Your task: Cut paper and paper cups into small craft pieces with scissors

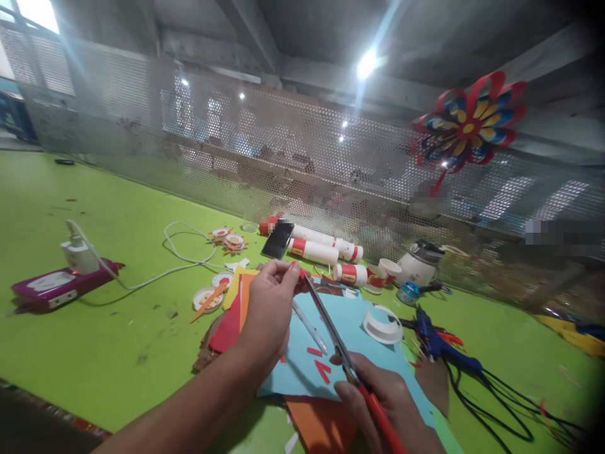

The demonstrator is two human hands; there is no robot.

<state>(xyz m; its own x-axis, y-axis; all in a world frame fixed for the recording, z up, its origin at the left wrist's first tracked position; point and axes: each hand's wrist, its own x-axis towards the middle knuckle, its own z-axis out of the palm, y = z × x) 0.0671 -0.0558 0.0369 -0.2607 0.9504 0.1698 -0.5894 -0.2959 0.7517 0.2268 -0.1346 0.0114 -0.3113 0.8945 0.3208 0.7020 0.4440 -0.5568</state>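
Note:
My left hand [271, 306] pinches a small piece of red paper [302, 275] above a light blue sheet [350, 315]. In my right hand [387, 397] are scissors [333, 331] with red handles, their blade tips touching or right beside that red piece. Whether the blades are cutting into it I cannot tell. Below, a pen [309, 326] lies on the blue sheet, along with several red paper strips [322, 371]. Red paper [227, 328] and orange paper [316, 419] stick out from under the blue sheet. A cut white ring [382, 326] rests at its right.
Paper cups [350, 275] and a phone [278, 239] lie at the back. To the right are a blue glue gun [444, 347] with black cable and a lidded jug [420, 263]. A purple power strip [66, 287] with charger stands left. Behind runs a perforated panel [236, 145].

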